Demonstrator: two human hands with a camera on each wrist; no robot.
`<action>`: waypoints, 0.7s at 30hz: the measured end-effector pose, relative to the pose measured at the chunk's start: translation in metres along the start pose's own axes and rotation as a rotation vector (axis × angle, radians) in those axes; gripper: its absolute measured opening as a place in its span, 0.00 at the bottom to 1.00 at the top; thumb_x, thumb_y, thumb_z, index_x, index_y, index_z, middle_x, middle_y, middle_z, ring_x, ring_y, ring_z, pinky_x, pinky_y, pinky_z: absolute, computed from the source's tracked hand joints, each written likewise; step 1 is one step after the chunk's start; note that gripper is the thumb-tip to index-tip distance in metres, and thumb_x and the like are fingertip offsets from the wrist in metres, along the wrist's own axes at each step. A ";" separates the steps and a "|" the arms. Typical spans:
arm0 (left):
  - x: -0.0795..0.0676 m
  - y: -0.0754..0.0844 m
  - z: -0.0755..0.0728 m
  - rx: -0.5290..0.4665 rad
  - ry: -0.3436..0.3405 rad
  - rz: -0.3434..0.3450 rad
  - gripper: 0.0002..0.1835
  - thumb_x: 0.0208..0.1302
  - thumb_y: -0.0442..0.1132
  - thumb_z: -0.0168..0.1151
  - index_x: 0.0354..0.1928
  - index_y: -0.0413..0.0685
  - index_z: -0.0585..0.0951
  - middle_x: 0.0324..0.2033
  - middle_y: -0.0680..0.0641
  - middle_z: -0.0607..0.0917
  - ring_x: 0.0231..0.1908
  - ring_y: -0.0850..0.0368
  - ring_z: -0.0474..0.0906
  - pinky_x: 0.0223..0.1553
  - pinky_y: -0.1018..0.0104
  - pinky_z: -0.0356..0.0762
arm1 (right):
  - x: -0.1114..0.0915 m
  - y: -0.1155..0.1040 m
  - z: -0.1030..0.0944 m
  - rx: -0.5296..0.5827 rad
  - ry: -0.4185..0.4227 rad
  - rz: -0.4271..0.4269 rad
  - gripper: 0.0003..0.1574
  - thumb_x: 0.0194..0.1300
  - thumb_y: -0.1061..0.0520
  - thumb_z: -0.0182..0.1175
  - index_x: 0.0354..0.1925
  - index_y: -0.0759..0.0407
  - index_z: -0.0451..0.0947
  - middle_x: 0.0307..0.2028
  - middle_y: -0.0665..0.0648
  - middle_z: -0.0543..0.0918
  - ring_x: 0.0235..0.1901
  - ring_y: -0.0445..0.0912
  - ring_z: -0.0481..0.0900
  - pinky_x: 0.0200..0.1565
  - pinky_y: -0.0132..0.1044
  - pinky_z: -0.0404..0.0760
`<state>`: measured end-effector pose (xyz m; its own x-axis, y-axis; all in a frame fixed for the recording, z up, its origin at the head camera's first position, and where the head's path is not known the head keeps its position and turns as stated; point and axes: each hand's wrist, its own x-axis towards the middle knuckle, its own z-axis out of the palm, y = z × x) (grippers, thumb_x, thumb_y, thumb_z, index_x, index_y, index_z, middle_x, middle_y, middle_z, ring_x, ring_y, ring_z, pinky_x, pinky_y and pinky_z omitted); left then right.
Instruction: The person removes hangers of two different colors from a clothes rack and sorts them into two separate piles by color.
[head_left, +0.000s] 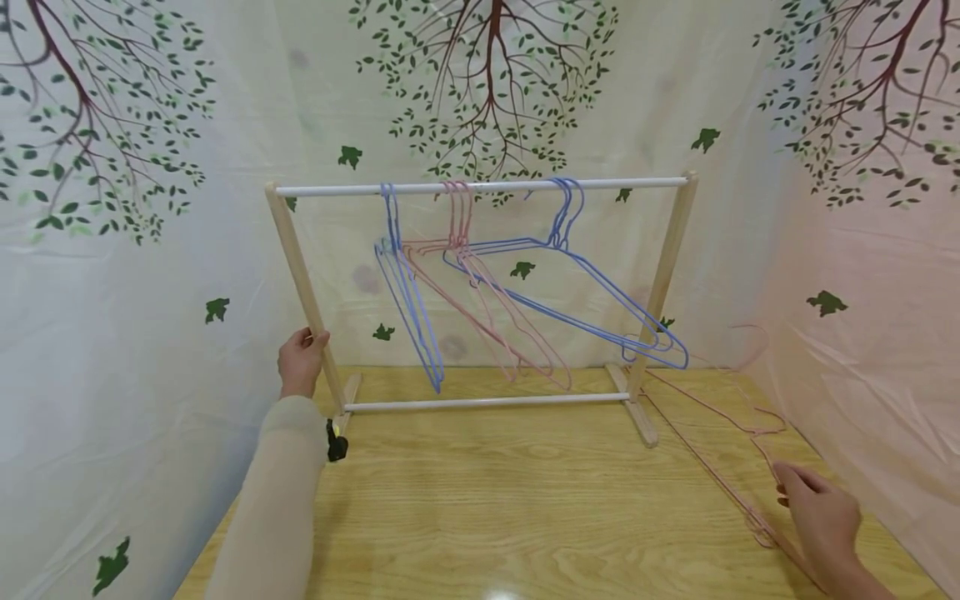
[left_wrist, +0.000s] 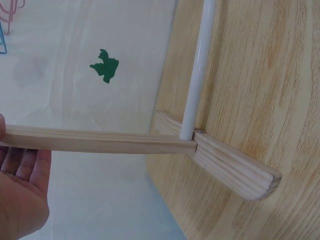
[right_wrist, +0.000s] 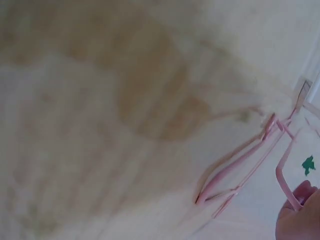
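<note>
My left hand (head_left: 300, 364) grips the left wooden post (head_left: 303, 283) of a hanger rack, fingers behind it in the left wrist view. Over the table's right side, my right hand (head_left: 821, 517) pinches a pink clothes hanger (right_wrist: 281, 175) by its wire. More pink hangers (head_left: 705, 460) lie beside and under that hand, overlapping one another. From the rack's white top rod (head_left: 337, 191) hang blue hangers (head_left: 408, 308) at the left, pink hangers (head_left: 491, 312) in the middle and blue hangers (head_left: 600, 283) to the right.
The rack stands on wooden feet (head_left: 641, 421) joined by a white lower bar (head_left: 487, 403), on a wood-grain table (head_left: 480, 500). Behind and beside it hangs a pale curtain (head_left: 225, 167) printed with trees and green leaves. The right wrist view is partly blurred.
</note>
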<state>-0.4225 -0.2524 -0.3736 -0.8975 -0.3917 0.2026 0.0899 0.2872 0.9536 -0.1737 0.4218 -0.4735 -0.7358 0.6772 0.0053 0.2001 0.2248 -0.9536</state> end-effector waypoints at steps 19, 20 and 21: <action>0.000 0.000 -0.003 0.018 -0.022 -0.010 0.28 0.75 0.44 0.54 0.69 0.35 0.69 0.62 0.32 0.75 0.62 0.39 0.72 0.63 0.50 0.70 | 0.028 0.007 -0.005 -0.450 0.080 -0.090 0.27 0.70 0.44 0.53 0.48 0.64 0.85 0.40 0.65 0.87 0.52 0.67 0.76 0.49 0.54 0.71; 0.000 0.000 -0.004 0.018 -0.022 -0.012 0.28 0.75 0.44 0.54 0.69 0.35 0.69 0.62 0.33 0.75 0.62 0.39 0.72 0.63 0.50 0.70 | 0.028 0.008 -0.005 -0.462 0.080 -0.090 0.27 0.70 0.44 0.53 0.48 0.64 0.85 0.43 0.66 0.86 0.53 0.67 0.75 0.49 0.53 0.71; 0.001 -0.001 -0.004 0.018 -0.023 -0.014 0.28 0.75 0.45 0.54 0.70 0.35 0.69 0.63 0.33 0.75 0.62 0.39 0.72 0.63 0.50 0.70 | 0.028 0.008 -0.005 -0.472 0.077 -0.093 0.27 0.70 0.44 0.52 0.48 0.64 0.85 0.45 0.67 0.85 0.53 0.67 0.75 0.48 0.53 0.71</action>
<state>-0.4215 -0.2558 -0.3732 -0.9082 -0.3760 0.1840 0.0697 0.2976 0.9521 -0.1895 0.4467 -0.4797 -0.7180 0.6851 0.1233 0.4205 0.5680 -0.7075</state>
